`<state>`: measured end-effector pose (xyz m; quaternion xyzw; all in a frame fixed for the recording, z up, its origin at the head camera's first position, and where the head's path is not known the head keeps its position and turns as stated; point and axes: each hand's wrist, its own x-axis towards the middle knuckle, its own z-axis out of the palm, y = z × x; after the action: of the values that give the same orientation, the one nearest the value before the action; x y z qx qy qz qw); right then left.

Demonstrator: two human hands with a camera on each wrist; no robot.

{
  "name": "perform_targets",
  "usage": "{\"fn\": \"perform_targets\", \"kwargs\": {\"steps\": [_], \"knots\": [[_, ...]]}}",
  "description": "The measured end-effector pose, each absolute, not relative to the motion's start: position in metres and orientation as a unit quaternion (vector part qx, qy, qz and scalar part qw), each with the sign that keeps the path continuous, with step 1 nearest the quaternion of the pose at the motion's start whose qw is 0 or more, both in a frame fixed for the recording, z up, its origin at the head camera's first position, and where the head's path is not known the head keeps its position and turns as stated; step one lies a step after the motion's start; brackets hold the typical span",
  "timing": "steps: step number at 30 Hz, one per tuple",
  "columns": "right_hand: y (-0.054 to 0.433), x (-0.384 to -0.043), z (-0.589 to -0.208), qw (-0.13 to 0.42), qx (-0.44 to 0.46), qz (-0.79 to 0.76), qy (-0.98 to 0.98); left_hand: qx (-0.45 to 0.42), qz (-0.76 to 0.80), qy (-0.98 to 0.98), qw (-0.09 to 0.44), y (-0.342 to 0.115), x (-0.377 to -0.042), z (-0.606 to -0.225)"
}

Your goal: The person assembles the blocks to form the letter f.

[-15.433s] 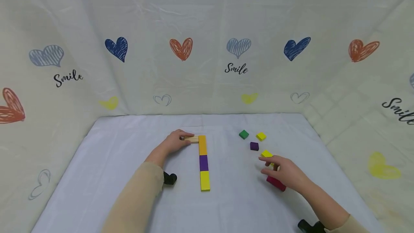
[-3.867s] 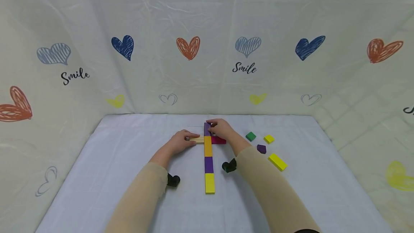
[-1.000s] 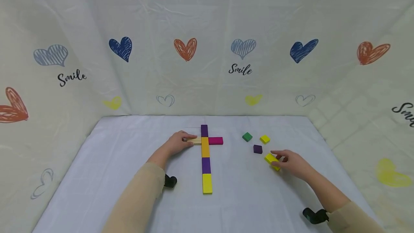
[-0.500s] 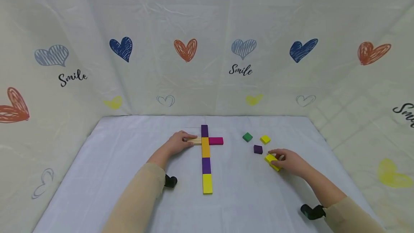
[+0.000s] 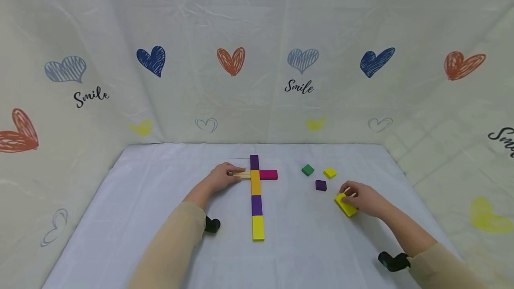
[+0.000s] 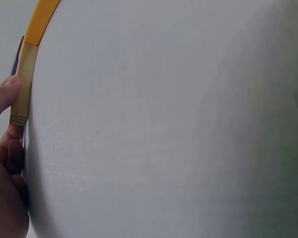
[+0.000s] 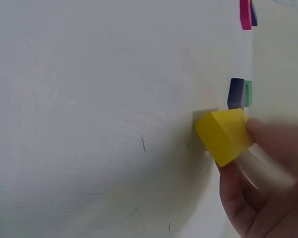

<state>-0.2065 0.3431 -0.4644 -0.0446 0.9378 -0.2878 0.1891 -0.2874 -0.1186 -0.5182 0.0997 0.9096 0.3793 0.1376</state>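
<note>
Yellow block (image 5: pixel 347 210), the long one on the right of the tablecloth (image 5: pixel 301 249), sits between the thumb and fingertips of the right hand (image 5: pixel 367 200), which pinch it and leave its near end poking out. The left hand (image 5: pixel 218 178) grips a plain wooden piece (image 5: pixel 244 175) whose inner end meets the orange block (image 5: pixel 255 183). From the right wrist I get the yellow block's side face and a shadow beside it; whether it touches the cloth, I can't tell. The small yellow block (image 5: pixel 330 173) shows only in the head view, near the dark purple block (image 5: pixel 321 185) and the green block (image 5: pixel 308 170). Only the left wrist view gives the layered outer end of the wooden piece. Wide cloth runs between the right hand and the pink block (image 5: pixel 268 175); the back edge, against the hanging backdrop (image 5: pixel 257 106), lies beyond both hands.
</note>
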Motion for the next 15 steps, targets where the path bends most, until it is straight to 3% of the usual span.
{"fn": "perform_targets", "kwargs": {"steps": [15], "knots": [[0.339,-0.215,-0.448,0.142,-0.031,-0.321,0.936,0.089,0.381,0.910,0.139,-0.117,-0.287,-0.518]]}}
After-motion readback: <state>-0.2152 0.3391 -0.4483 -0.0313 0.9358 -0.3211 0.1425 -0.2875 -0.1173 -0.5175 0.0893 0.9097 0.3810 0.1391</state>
